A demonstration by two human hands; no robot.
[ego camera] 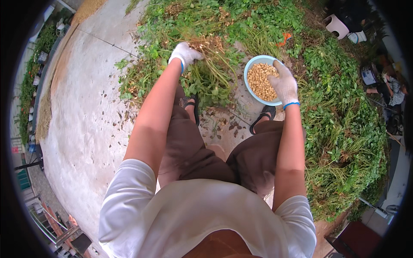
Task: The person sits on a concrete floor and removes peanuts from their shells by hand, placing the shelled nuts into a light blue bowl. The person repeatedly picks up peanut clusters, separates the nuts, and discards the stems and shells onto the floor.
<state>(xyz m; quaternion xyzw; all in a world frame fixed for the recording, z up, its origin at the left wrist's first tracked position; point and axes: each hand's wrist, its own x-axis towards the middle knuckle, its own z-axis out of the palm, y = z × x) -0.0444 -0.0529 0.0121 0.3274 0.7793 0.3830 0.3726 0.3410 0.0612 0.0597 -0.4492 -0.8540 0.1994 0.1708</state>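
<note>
My left hand (pixel 186 55), in a pale knit glove with a blue cuff edge, is closed at the root end of a bunch of uprooted peanut plants (pixel 214 69). Pods and reddish roots show beside its fingers, and the stems and leaves hang down towards my left foot. My right hand (pixel 284 80), gloved the same way, grips the right side of a light blue plastic basin (pixel 247 82). Its thumb lies inside over the pods. Many unshelled peanuts (pixel 262 80) fill much of the basin, which is just in front of my right foot.
Heaps of peanut plants (pixel 342 129) spread ahead and to the right. An orange item (pixel 284 39) lies among them. Concrete floor (pixel 84 113) with scattered leaves extends left. At the far right are a pinkish plastic stool (pixel 336 27), a bucket (pixel 368 74) and another person (pixel 394 90).
</note>
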